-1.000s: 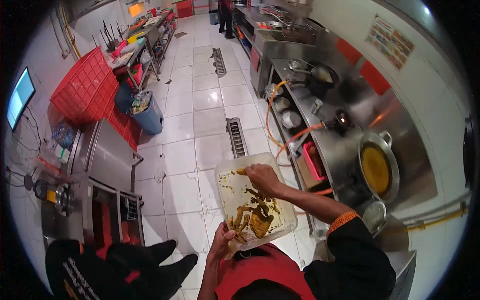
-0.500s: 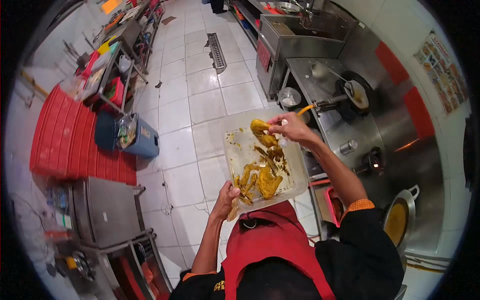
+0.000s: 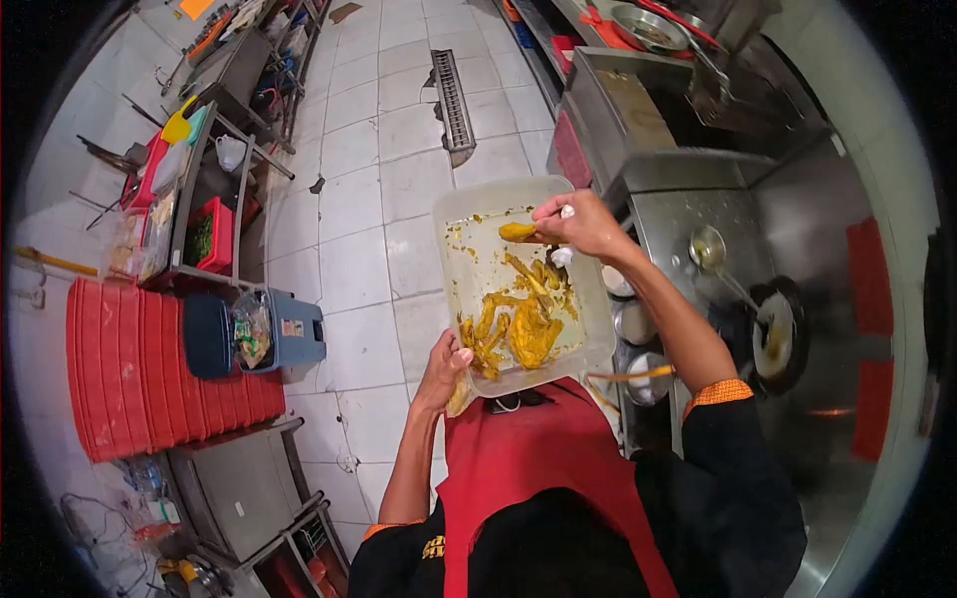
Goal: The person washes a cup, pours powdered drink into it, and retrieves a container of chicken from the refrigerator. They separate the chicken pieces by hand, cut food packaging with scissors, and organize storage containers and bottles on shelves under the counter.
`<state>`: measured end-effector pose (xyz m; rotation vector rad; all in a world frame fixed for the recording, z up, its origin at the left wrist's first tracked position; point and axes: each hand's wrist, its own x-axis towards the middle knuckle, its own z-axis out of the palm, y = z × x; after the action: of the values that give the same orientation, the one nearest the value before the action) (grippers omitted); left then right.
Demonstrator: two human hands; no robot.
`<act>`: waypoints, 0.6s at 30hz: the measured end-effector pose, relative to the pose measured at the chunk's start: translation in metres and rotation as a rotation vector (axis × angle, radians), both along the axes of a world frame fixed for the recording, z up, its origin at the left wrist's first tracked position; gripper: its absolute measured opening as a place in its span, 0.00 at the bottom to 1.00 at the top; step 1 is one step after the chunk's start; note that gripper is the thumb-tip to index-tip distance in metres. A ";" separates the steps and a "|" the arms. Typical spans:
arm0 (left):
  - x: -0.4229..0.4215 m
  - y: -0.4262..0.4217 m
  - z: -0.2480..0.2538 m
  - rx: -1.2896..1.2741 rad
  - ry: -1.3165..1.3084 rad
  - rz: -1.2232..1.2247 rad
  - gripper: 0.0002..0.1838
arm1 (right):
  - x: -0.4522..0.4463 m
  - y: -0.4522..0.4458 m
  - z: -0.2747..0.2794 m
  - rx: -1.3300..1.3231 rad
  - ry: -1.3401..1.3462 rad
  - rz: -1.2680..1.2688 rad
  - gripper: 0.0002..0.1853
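My left hand grips the lower left corner of a translucent plastic container, its thumb over the rim. Inside lie yellow-coated chicken pieces, with yellow bits scattered on the bottom. Above the container's upper right part, my right hand pinches a yellow chicken piece that is partly hidden by the fingers. Some crumpled white material shows at this hand, below the palm and between the fingers; its kind I cannot make out.
On the right, a steel counter holds a ladle and a dark wok. A sink is farther up. At left stand stacked red tubs and a blue-grey bin. A drain grate crosses the tiled floor.
The view has shifted and turned, so the stove side appears farther right and lower. The chicken piece in my right hand shows less of itself and is turned differently. My left hand keeps its grip.
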<state>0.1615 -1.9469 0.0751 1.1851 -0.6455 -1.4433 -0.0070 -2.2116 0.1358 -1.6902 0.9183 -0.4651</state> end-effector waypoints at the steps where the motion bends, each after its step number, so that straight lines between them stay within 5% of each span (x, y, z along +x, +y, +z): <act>1: 0.016 -0.030 -0.001 -0.013 0.006 0.004 0.41 | 0.012 -0.025 0.010 0.044 -0.052 -0.002 0.09; 5: 0.094 -0.137 -0.014 -0.051 0.016 -0.023 0.43 | 0.052 -0.112 0.046 0.129 -0.167 -0.118 0.08; 11: 0.232 -0.291 -0.029 -0.043 -0.098 -0.116 0.46 | 0.059 -0.235 0.072 0.067 -0.289 -0.621 0.09; 18: 0.302 -0.465 -0.007 -0.004 0.131 -0.231 0.42 | 0.013 -0.383 -0.010 -0.315 0.077 -1.152 0.06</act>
<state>0.4639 -2.4119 0.0680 1.0278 -0.7111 -1.6969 0.0056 -2.5943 0.1256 -1.2899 1.9238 -1.3544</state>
